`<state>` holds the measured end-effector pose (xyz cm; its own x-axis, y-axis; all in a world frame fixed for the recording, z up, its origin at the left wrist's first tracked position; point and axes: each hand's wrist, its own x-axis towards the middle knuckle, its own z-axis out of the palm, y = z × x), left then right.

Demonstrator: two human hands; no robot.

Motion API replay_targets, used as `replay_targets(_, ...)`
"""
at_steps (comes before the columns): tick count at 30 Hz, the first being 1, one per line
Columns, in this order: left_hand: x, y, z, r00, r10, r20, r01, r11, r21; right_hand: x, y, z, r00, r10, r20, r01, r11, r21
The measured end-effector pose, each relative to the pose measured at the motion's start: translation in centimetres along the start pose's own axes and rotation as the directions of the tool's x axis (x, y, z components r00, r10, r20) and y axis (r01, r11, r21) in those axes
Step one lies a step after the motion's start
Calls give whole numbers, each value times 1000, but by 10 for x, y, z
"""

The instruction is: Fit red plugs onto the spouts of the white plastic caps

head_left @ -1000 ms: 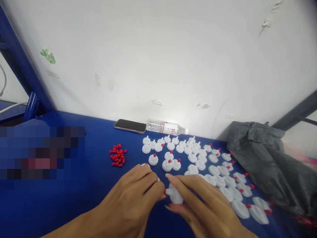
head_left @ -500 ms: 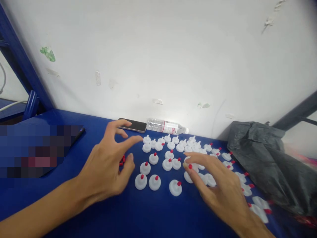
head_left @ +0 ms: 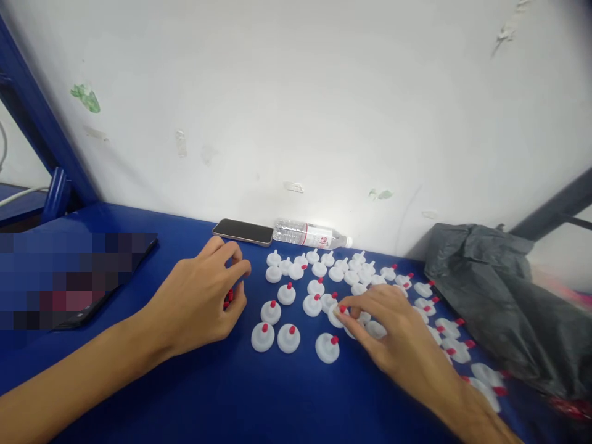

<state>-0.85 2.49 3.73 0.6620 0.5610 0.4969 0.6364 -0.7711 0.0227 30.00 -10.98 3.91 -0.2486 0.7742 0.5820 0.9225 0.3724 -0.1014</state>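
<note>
My left hand (head_left: 203, 302) rests over the heap of small red plugs (head_left: 228, 298), fingers curled down and pinching into it; most of the heap is hidden under the hand. My right hand (head_left: 393, 333) lies among the white plastic caps, its fingertips closed on one white cap (head_left: 337, 316) with a red tip. Several white caps with red plugs, such as the nearest one (head_left: 327, 348), stand in rows on the blue table (head_left: 259, 401) between my hands. Farther back stand white caps without plugs (head_left: 319, 270).
A phone (head_left: 243, 232) and a lying water bottle (head_left: 311, 235) sit against the white wall. A crumpled dark plastic bag (head_left: 499, 296) fills the right side. A dark flat device (head_left: 111, 283) lies at the left, partly blurred out. A blue frame post (head_left: 41, 135) rises at the far left.
My hands parted after pressing a plug into a cap, which now stands on the table. The left hand went to the red plugs and curled; the right closed on another cap.
</note>
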Motion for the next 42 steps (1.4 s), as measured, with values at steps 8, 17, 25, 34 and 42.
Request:
replay_targets(8, -2, -11, -4, 958, 98, 270, -110, 994, 28, 3, -3, 0, 996, -34, 87, 29, 998, 49)
replay_targets(17, -1, -12, -8, 925, 112, 363, -145, 987, 65, 3, -2, -7, 993, -38, 113, 35, 999, 29)
replay_targets(25, -2, -17, -3, 916, 118, 384, -157, 985, 71, -8, 40, -27, 976, 59, 209, -47, 997, -64)
replay_targets(34, -1, -16, -3, 922, 108, 372, -157, 982, 104, -13, 41, -15, 940, 15, 340, 8, 998, -66)
replay_targets(42, -2, -17, -5, 931, 133, 340, -175, 980, 97, -11, 38, -16, 959, -4, 283, 19, 999, -51)
